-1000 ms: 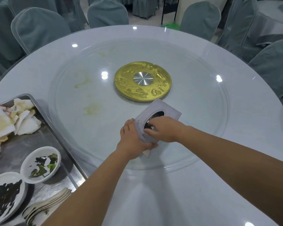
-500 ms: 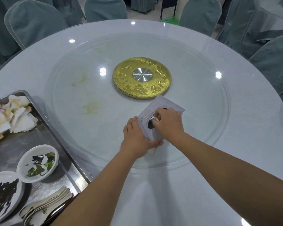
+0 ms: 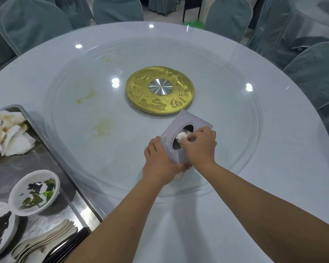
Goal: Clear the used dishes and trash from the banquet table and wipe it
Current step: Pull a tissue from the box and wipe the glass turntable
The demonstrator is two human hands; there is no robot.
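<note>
Head view, nearest first: at the near left a steel tray (image 3: 68, 168) sits on the desk (image 3: 273, 186), carrying two white bowls (image 3: 34, 192) smeared with dark green leftovers, a bundle of spoons and chopsticks (image 3: 51, 242), and crumpled used napkins (image 3: 11, 137) at its far end. These look collected already; the bowls are hard, breakable and probably greasy, so the tray is best lifted by its rims with both hands, kept level.

Past the tray, both forearms reach onto the glass turntable (image 3: 235, 130). The left hand (image 3: 160, 164) grips the near lower corner of a grey tissue box (image 3: 180, 130), tilting it up off the glass. The right hand (image 3: 201, 147) pinches a white tissue (image 3: 180, 136) at the box's oval opening.

My judgement: the box is light cardboard that would crush if squeezed, hence the steadying hold at its edge. The tissue is soft, thin and tears easily, so a pinch close to the opening and a straight pull suit it best.

Farther left on the glass lie yellowish smears (image 3: 103, 128), likely oily, so the tissue may slide and soak through. The gold hub (image 3: 160, 90) sits at the centre, and grey-covered chairs (image 3: 32, 25) ring the far side.
</note>
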